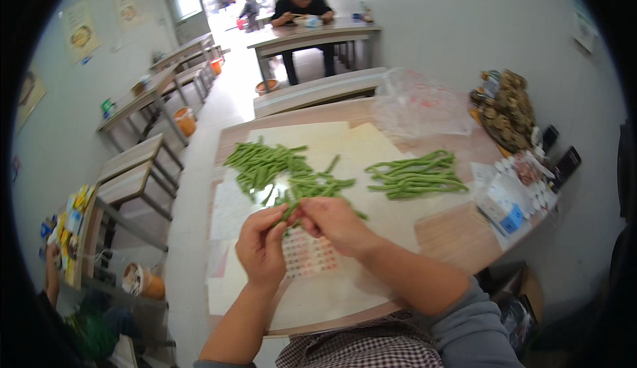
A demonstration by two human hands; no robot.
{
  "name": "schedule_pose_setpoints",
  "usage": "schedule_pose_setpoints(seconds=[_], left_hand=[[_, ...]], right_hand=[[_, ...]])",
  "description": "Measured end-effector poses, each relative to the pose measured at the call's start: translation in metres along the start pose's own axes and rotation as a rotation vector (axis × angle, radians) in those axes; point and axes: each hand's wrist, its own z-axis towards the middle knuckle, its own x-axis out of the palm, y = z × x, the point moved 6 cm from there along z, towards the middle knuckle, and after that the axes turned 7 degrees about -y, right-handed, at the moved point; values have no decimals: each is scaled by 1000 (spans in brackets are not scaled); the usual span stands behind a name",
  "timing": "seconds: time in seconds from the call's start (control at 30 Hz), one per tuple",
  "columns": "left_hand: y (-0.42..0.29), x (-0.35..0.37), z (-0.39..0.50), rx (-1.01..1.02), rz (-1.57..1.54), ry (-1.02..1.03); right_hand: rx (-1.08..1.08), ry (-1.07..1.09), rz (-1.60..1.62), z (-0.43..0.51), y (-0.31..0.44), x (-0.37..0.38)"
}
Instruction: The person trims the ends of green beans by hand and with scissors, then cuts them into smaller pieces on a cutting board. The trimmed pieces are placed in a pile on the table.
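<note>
Both hands meet over the near side of a wood-grain table (443,241). Between the fingertips of my left hand (261,246) and my right hand (333,223) is a green bean (289,212), gripped from both sides. Just beyond them lies a loose pile of short green bean pieces (266,166), some reaching close to my fingers. To the right, several long whole green beans (415,175) lie side by side in a bunch. Paper sheets under a clear cover (348,288) spread beneath the beans, one bearing printed writing.
A clear plastic bag (423,104) lies at the table's far right. Beside the wall stand a gold-coloured figurine (510,111) and a tissue pack (505,211). A bench (318,92) adjoins the far edge. One person (302,7) eats at another table; another's arm (52,273) shows at left.
</note>
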Motion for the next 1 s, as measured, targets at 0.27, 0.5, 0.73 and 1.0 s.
schedule_pose_setpoints(seconds=[0.27, 0.5, 0.73, 1.0], left_hand=[[28, 6, -8, -307, 140, 73], [87, -19, -2, -480, 439, 148], [56, -13, 6, -206, 443, 148], [-10, 0, 9, 360, 636, 180]], right_hand=[[-977, -301, -1008, 11, 54, -26], [-593, -680, -1617, -14, 102, -201], [-466, -612, -1492, -18, 108, -223], [-1269, -256, -1457, -51, 111, -47]])
